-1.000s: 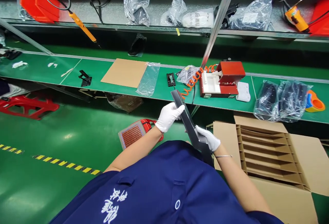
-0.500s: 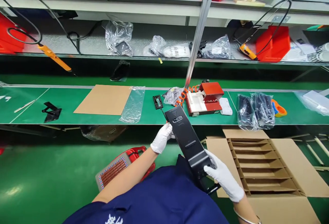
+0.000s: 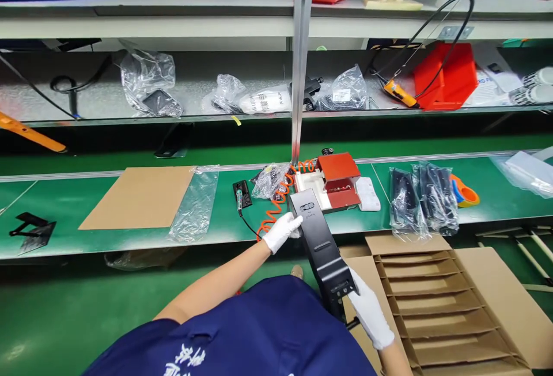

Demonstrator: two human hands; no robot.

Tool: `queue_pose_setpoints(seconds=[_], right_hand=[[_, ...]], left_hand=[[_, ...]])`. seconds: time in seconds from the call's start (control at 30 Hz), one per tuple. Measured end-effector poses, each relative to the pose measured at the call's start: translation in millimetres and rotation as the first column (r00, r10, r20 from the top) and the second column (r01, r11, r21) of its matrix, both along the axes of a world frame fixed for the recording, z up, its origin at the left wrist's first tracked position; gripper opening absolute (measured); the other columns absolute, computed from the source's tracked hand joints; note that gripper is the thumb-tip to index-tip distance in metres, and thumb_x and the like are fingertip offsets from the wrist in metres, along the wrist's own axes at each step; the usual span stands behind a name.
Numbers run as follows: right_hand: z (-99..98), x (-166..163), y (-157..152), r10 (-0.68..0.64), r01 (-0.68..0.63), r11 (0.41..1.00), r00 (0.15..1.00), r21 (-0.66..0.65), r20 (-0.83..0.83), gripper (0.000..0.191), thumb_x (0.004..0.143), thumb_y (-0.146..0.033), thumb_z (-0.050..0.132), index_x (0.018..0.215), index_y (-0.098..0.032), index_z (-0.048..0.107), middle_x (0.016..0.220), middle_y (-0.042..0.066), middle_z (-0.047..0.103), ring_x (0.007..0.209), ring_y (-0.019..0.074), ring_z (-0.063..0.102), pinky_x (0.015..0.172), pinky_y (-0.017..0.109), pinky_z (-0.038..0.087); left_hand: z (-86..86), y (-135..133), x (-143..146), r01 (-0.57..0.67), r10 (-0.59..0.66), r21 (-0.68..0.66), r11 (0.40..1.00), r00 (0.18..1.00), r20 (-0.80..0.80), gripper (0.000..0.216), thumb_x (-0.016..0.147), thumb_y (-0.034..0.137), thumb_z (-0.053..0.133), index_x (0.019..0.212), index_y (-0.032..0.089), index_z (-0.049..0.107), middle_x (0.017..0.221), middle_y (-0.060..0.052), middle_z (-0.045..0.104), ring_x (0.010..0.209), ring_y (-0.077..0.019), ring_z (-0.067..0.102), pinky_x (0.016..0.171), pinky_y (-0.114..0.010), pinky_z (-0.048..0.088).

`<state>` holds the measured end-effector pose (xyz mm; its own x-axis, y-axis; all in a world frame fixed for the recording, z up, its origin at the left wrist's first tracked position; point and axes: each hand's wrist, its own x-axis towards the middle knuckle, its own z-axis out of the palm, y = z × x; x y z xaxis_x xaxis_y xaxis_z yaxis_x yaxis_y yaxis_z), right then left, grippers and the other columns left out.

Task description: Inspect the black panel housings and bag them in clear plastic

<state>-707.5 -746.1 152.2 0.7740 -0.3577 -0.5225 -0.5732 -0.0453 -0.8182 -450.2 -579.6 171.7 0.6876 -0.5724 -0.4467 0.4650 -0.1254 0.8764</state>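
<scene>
Black plastic panel is gripped at both ends: left hand closed on its far end, right hand on the near end. It is above the table edge, not yet in the carton beside the right hand.

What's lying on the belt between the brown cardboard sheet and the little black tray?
In the head view, a clear plastic bag lies flat between the cardboard sheet and the small black tray, overlapping the sheet's right edge.
</scene>
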Motion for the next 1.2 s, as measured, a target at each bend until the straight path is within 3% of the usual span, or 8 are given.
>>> queue_pose_setpoints(seconds=[0.17, 0.27, 0.5, 0.77, 1.0, 1.2], right_hand=[[-31.6, 15.3, -33.5, -0.147, 0.148, 0.988, 0.989, 0.039, -0.01, 0.108, 0.065, -0.071, 0.059, 0.15, -0.005, 0.047, 0.149, 0.009, 0.04, 0.147, 0.0264, 0.035, 0.133, 0.04, 0.024], [-47.6, 21.4, -45.2, -0.142, 0.143, 0.989, 0.989, 0.023, -0.038, 0.106, 0.066, -0.071, 0.058, 0.15, -0.007, 0.048, 0.149, 0.008, 0.041, 0.146, 0.0262, 0.036, 0.133, 0.04, 0.023], [-75.1, 30.0, -43.3, -0.141, 0.14, 0.99, 0.989, -0.028, -0.034, 0.097, 0.07, -0.069, 0.054, 0.147, -0.01, 0.053, 0.148, 0.008, 0.042, 0.146, 0.0266, 0.036, 0.131, 0.04, 0.027], [-80.6, 29.6, -44.9, -0.103, 0.1, 0.994, 0.992, -0.051, -0.074, 0.096, 0.07, -0.068, 0.056, 0.148, -0.013, 0.05, 0.15, 0.007, 0.04, 0.146, 0.0255, 0.036, 0.133, 0.04, 0.022], [-80.0, 31.2, -34.5, -0.12, 0.116, 0.992, 0.989, -0.047, -0.089, 0.086, 0.074, -0.067, 0.054, 0.141, -0.014, 0.057, 0.148, 0.007, 0.043, 0.145, 0.0265, 0.038, 0.13, 0.042, 0.028], [-86.4, 70.6, -43.1, -0.137, 0.137, 0.99, 0.99, -0.034, -0.019, 0.075, 0.079, -0.054, 0.054, 0.142, -0.014, 0.056, 0.143, 0.006, 0.049, 0.142, 0.0225, 0.043, 0.128, 0.037, 0.034]], left_hand=[[-22.1, 2.2, 6.0, 0.092, -0.087, 0.126, 0.988, 0.995, -0.049, 0.039, 0.071, 0.047, 0.082, 0.085, 0.019, 0.059, 0.073, -0.003, 0.064, 0.064, -0.0167, 0.058, 0.059, -0.028, 0.043], [-31.9, 20.5, 5.9, 0.156, -0.138, 0.208, 0.966, 0.986, -0.098, 0.042, 0.065, 0.046, 0.085, 0.083, 0.016, 0.061, 0.072, -0.004, 0.065, 0.062, -0.0158, 0.056, 0.059, -0.027, 0.041], [-51.2, 57.7, 18.6, 0.149, -0.098, 0.331, 0.932, 0.982, -0.163, 0.054, 0.061, 0.058, 0.084, 0.08, 0.018, 0.055, 0.064, 0.001, 0.055, 0.058, -0.0121, 0.049, 0.056, -0.024, 0.033], [-55.5, 68.8, 24.4, 0.133, -0.08, 0.343, 0.93, 0.983, -0.165, 0.05, 0.064, 0.054, 0.081, 0.085, 0.017, 0.055, 0.074, -0.001, 0.06, 0.064, -0.0121, 0.051, 0.063, -0.026, 0.036], [-55.4, 76.5, 23.9, 0.155, -0.113, 0.319, 0.935, 0.983, -0.147, 0.047, 0.065, 0.052, 0.079, 0.088, 0.016, 0.058, 0.077, -0.003, 0.063, 0.068, -0.0154, 0.054, 0.067, -0.029, 0.04], [-55.0, 85.2, 28.9, 0.183, -0.154, 0.317, 0.931, 0.981, -0.114, 0.046, 0.065, 0.056, 0.077, 0.083, 0.017, 0.059, 0.077, -0.003, 0.063, 0.071, -0.0168, 0.056, 0.071, -0.031, 0.042]])
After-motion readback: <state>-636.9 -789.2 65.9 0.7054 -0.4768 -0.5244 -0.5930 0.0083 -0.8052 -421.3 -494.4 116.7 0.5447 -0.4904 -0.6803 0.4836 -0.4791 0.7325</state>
